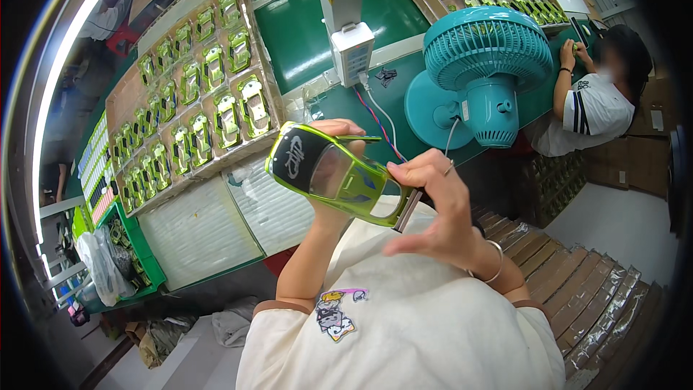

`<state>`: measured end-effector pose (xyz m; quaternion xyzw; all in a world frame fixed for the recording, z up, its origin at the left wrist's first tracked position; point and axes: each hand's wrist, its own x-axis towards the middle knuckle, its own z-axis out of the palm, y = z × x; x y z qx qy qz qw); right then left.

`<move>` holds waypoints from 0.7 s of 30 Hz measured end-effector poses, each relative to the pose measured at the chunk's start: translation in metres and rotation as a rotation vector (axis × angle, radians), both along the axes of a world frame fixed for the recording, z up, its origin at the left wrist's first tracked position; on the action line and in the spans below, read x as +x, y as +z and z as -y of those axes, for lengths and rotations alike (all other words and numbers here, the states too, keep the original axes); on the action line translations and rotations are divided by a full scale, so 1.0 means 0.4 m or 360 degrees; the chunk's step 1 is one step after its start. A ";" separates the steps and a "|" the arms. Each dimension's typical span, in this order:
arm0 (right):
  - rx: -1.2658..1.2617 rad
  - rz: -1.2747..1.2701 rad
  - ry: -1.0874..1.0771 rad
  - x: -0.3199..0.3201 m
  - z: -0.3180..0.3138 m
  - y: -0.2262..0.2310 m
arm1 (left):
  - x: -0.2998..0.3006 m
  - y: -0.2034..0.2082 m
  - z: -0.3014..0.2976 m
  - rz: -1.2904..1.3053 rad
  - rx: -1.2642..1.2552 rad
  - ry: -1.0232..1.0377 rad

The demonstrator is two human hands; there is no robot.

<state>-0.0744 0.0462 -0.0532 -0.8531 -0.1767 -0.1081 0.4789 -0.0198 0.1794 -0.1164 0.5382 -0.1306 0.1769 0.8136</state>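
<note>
Glossy green toy car shell | left hand holding | right hand touching rear

- I see the green car shell tilted, dark-patterned hood pointing left, held up over my chest.
- A thin tool touches its rear edge.

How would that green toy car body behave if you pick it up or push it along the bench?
The green toy car body is probably light: the left hand holds it up alone while the right hand touches its end. It looks like a thin hollow shell, so likely stiff but crackable. With no wheels visible, it would probably slide, not roll.
</note>
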 end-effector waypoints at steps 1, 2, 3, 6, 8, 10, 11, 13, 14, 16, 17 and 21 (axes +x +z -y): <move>0.0223 -0.0054 0.0132 0.020 0.024 -0.010 | -0.002 0.007 -0.010 -0.0041 0.0071 0.0022; 0.0529 -0.0175 0.0169 0.040 0.037 -0.014 | -0.007 0.009 -0.018 -0.0190 -0.0079 -0.0064; 0.0692 -0.0264 0.0077 0.054 0.035 -0.011 | -0.010 0.008 -0.017 -0.0153 -0.0267 -0.0243; 0.0856 -0.0293 0.0079 0.075 0.002 0.010 | -0.025 0.007 0.001 -0.0007 -0.0386 -0.0485; 0.0793 -0.0147 0.0135 0.081 -0.005 0.009 | -0.028 0.024 0.016 0.0073 -0.0359 -0.0400; 0.0659 0.0087 0.0158 0.085 -0.003 0.003 | -0.030 0.039 0.018 0.0062 -0.0363 -0.0442; 0.0737 0.0061 0.0125 0.081 -0.007 0.006 | -0.024 0.035 0.013 0.0112 -0.0319 -0.0489; 0.0693 0.0046 0.0113 0.072 -0.003 0.014 | -0.020 0.037 0.009 0.0177 -0.0316 -0.0552; 0.0671 0.0040 0.0107 0.070 -0.001 0.018 | -0.019 0.038 0.006 0.0207 -0.0314 -0.0585; 0.0622 0.0100 0.0080 0.073 0.001 0.022 | -0.020 0.049 0.005 0.0231 -0.0369 -0.0648; 0.0605 0.0128 0.0060 0.073 -0.001 0.024 | -0.024 0.052 0.012 0.0195 -0.0324 -0.0580; 0.0478 0.0240 0.0016 0.076 -0.006 0.030 | -0.030 0.060 0.022 0.0094 -0.0421 -0.0578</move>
